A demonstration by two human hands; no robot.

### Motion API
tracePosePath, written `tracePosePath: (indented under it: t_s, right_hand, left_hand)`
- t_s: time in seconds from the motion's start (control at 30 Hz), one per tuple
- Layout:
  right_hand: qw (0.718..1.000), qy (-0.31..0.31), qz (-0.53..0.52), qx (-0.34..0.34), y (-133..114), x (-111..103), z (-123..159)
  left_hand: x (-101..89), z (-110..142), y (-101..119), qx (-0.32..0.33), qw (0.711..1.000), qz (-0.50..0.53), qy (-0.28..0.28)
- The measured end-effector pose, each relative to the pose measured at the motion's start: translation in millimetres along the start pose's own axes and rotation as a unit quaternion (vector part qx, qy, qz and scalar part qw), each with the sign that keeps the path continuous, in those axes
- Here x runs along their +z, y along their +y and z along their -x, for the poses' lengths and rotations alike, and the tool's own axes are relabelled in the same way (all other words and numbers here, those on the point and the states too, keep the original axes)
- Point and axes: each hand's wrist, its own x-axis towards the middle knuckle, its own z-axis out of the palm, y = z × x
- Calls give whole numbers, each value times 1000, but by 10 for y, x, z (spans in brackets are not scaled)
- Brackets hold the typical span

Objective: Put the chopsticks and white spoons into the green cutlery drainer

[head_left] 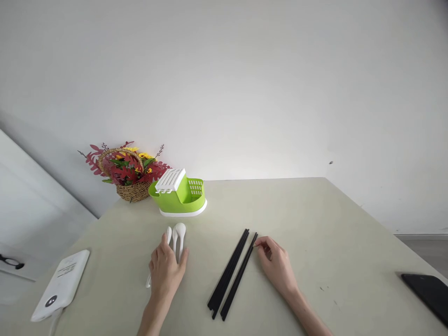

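Several white spoons point(180, 229) lie on the table at left of centre, bowl ends pointing away from me. My left hand point(165, 268) lies over their handles, thumb on the right side and fingers curled down on the left; it covers most of the handles. Right of it, several black chopsticks point(229, 275) rest in a slanting bundle, with a smaller group of chopsticks point(240, 277) just beside it. My right hand point(276, 263) has its fingers bent, thumb and index tips together at the upper end of that smaller group, touching its right edge.
Behind the spoons stands a green and white utensil holder point(171, 203), beside a wicker basket point(135, 191) of red and yellow flowers. A white power bank point(63, 284) with a cable lies at left, and a black phone point(427, 291) at the right edge. A wall point(262, 93) backs the table.
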Motion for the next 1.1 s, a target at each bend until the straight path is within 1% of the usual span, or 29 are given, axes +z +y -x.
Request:
tracePosePath:
  t_s: [0.13, 0.33, 0.4, 0.5, 0.63, 0.7, 0.77, 0.87, 0.97, 1.03, 1.1]
  right_hand:
    - [1000, 0, -1, 0, 8, 6, -2]
    - [1000, -7, 7, 10, 33, 13, -3]
    - [1000, -10, 7, 10, 33, 12, -3]
    - [1000, -7, 5, 7, 24, 5, -3]
    - [1000, -2, 4, 2, 4, -2, -3]
    - [1000, -1, 2, 2, -8, 0, 0]
    - [1000, 2, -2, 5, -17, 5, 5]
    - [999, 23, -22, 25, -5, 13, 8]
    - [988, 87, -91, 86, 60, -4, -26]
    - [974, 130, -139, 123, 131, -48, -82]
    - [964, 158, -162, 142, 214, -130, -154]
  left_hand:
    - [-74, -41, -17, -2, 998, -62, 11]
    - [-250, -72, 12, 22, 986, -151, -66]
    - [-273, -71, 23, 36, 981, -178, -73]
    - [-259, -63, 20, 65, 973, -211, -71]
    - [-183, -61, -18, 90, 974, -202, -43]
    - [-141, -55, -15, 92, 980, -176, -25]
    - [-109, -20, 39, 101, 986, -132, -11]
    - [-94, 142, 267, 140, 989, -45, -3]
    - [-112, 442, 650, 204, 978, 31, -30]
    - [-121, 672, 933, 244, 967, 55, -42]
    - [-111, 879, 1186, 291, 953, 72, -51]
